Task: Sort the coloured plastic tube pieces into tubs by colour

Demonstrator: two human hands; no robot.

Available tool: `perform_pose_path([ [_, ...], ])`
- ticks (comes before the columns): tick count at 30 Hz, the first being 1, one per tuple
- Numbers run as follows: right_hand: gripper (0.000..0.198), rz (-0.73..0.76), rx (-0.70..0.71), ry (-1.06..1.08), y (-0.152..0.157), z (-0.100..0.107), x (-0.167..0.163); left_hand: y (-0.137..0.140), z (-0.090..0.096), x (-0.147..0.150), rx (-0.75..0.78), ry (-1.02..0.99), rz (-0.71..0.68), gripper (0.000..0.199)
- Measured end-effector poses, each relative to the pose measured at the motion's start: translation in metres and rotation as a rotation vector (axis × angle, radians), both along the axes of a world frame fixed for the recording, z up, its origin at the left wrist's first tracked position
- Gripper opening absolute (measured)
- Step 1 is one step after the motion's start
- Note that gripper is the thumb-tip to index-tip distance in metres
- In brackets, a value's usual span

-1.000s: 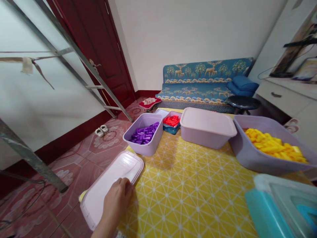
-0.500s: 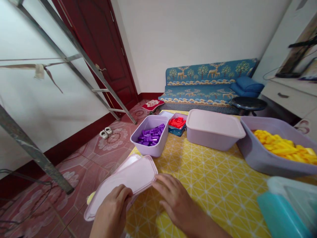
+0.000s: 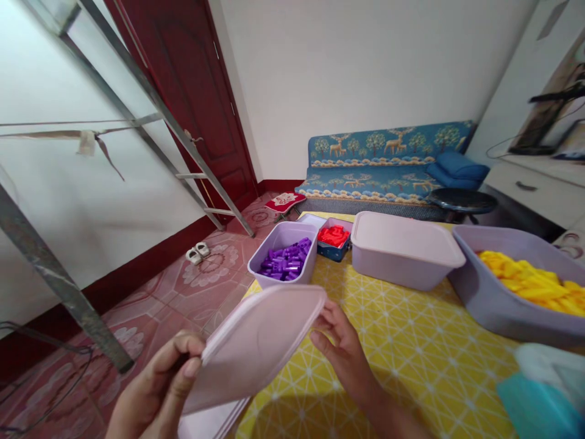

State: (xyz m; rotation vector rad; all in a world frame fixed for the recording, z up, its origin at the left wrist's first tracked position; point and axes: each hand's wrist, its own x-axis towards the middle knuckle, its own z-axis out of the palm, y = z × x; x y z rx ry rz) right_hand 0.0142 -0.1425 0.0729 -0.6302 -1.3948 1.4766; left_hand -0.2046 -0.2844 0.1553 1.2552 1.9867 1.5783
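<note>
A pale pink plastic lid is tilted up off the table between my two hands. My left hand pinches its left edge between thumb and fingers. At the upper right corner, my right hand has its fingers behind the rim and its thumb at the front. Beneath it, another pale lid lies at the table's left edge, partly hidden. Just beyond stands an uncovered lilac bin holding purple plastic pieces.
Behind are a small box of red pieces, a lidded lilac bin and a large bin of yellow pieces. A teal and white object sits at right on the yellow cloth. A metal ladder leans at left.
The upper lid has been raised and tilted off the lid below. My left hand now pinches its left edge, and my right hand has moved up and right with its corner.
</note>
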Motion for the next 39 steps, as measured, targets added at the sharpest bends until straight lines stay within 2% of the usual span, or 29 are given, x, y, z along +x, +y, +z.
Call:
perform_pose_path([
  [4,0.038,0.018,-0.076,0.066,-0.006,-0.002,0.001,0.037,-0.008,0.006,0.030,-0.464,-0.054,0.036],
  [6,0.036,-0.048,-0.078,0.020,-0.003,0.001,-0.001,0.061,-0.007,0.009,0.025,-0.581,-0.109,0.039],
  [8,0.036,-0.144,-0.076,-0.020,0.012,0.007,-0.007,0.089,-0.002,0.007,0.028,-0.595,-0.155,0.041],
  [11,0.045,-0.299,-0.062,-0.078,0.059,0.024,-0.027,0.140,0.012,-0.006,0.014,-0.424,-0.265,0.051],
  [13,0.045,-0.453,-0.029,-0.303,0.101,0.036,-0.045,0.180,0.019,-0.019,0.010,-0.238,-0.331,0.058],
  [14,0.045,-0.475,-0.033,-0.368,0.121,0.042,-0.053,0.201,0.020,-0.025,0.000,-0.136,-0.337,0.057],
  [16,0.043,-0.508,-0.039,-0.476,0.156,0.050,-0.067,0.241,0.017,-0.037,-0.092,0.133,-0.273,0.048],
  [20,0.039,-0.554,-0.025,-0.731,0.191,0.056,-0.071,0.296,-0.002,-0.053,-0.140,0.284,-0.146,0.033],
  [24,0.036,-0.513,0.012,-0.952,0.193,0.051,-0.057,0.311,-0.017,-0.058,-0.219,0.374,-0.110,0.021],
  [29,0.041,-0.449,0.053,-1.089,0.182,0.044,-0.054,0.301,-0.019,-0.064,-0.264,0.432,-0.101,0.019],
  [34,0.045,-0.420,0.085,-1.079,0.174,0.043,-0.058,0.287,-0.023,-0.074,-0.281,0.387,-0.105,0.019],
  [39,0.040,-0.420,0.059,-0.964,0.182,0.038,-0.059,0.286,-0.035,-0.076,-0.284,0.192,-0.115,0.026],
])
